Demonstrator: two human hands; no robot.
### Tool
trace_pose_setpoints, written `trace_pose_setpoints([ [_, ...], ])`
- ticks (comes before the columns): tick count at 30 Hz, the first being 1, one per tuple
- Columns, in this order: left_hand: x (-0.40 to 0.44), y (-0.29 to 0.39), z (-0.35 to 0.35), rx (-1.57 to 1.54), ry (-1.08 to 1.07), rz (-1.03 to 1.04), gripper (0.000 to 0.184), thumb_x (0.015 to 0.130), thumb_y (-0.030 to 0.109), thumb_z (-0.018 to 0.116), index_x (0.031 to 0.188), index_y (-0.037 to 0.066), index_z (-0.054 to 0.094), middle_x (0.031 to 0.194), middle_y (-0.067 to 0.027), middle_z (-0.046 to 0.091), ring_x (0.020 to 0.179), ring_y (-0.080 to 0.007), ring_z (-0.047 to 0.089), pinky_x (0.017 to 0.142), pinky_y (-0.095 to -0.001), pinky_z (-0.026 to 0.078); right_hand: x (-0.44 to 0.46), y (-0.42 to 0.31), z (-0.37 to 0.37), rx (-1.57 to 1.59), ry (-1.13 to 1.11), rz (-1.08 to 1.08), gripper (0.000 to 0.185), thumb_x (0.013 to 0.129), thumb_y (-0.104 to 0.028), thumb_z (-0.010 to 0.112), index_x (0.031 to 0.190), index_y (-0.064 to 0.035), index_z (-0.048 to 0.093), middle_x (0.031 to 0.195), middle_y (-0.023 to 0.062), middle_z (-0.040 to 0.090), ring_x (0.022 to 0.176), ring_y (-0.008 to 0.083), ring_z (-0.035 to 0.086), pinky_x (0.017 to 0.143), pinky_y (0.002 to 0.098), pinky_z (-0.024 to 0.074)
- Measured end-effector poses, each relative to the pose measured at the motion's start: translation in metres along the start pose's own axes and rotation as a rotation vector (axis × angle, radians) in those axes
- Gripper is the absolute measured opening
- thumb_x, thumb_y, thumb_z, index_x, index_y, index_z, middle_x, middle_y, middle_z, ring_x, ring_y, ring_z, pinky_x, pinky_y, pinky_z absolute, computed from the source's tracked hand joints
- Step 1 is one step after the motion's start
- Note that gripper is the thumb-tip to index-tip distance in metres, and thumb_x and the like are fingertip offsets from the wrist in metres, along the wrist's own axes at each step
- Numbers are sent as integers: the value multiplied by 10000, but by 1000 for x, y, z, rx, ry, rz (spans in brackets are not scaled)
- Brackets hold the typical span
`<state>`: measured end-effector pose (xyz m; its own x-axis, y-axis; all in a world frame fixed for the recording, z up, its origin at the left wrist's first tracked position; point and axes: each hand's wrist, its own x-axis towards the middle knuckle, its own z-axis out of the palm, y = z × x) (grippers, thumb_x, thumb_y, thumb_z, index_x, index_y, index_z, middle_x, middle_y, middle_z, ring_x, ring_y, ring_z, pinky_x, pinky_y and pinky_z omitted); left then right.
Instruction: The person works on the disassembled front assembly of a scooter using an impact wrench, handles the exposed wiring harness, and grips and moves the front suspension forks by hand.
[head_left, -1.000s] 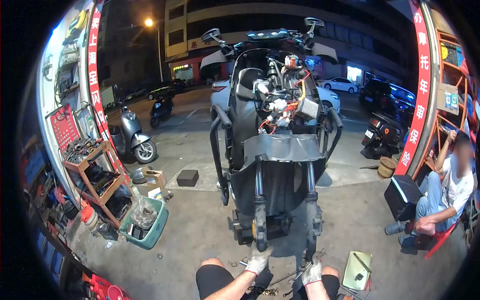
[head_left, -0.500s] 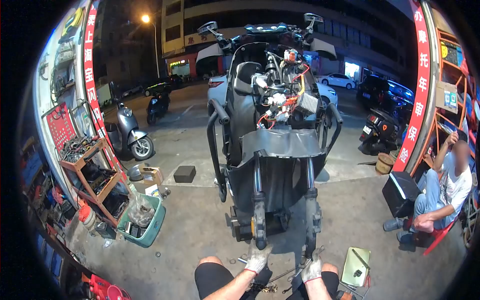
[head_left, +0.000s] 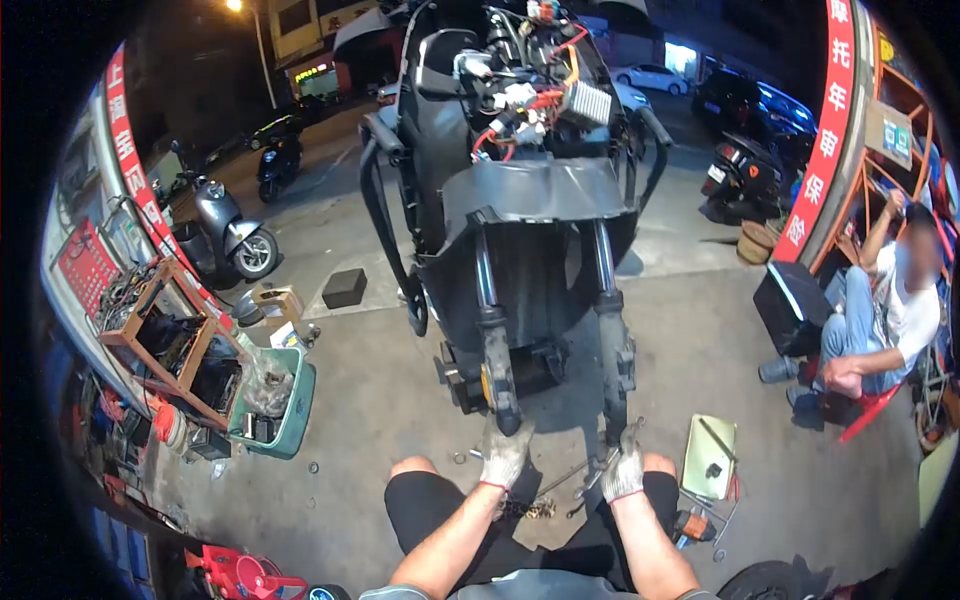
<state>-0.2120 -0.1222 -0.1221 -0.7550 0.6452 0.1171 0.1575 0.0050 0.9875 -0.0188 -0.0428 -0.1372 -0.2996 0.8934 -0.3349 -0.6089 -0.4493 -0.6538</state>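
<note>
A partly stripped black scooter (head_left: 530, 190) stands in front of me, its wiring exposed and its two fork legs pointing down. My left hand (head_left: 506, 455), in a pale glove, is closed round the lower end of the left fork leg (head_left: 500, 375). Beside the bottom of the right fork leg (head_left: 613, 370), my gloved right hand (head_left: 624, 468) is closed on a metal wrench (head_left: 592, 480). A chain (head_left: 528, 509) and another long tool lie on the floor between my knees.
A green tray (head_left: 708, 457) and an orange-black tool (head_left: 694, 526) lie right of my knee. At the left are a tool shelf (head_left: 165, 340) and a green bin (head_left: 290, 425). A person (head_left: 880, 320) sits at the right by a black box (head_left: 792, 305).
The view has tilted down, so the scooter and surroundings appear higher and more of my arms shows. My hands keep their places at the fork ends.
</note>
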Motion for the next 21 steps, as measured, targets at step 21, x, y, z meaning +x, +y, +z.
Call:
trace_pose_setpoints([
  [21,-7,30,-2,87,24,6,296,763,186,711,938,1,560,788,-84,617,702,-175,561,669,-329,467,4,4,-5,16,-28,0,363,931,-436,548,973,-78,591,699,44,627,449,124,520,396,247,385],
])
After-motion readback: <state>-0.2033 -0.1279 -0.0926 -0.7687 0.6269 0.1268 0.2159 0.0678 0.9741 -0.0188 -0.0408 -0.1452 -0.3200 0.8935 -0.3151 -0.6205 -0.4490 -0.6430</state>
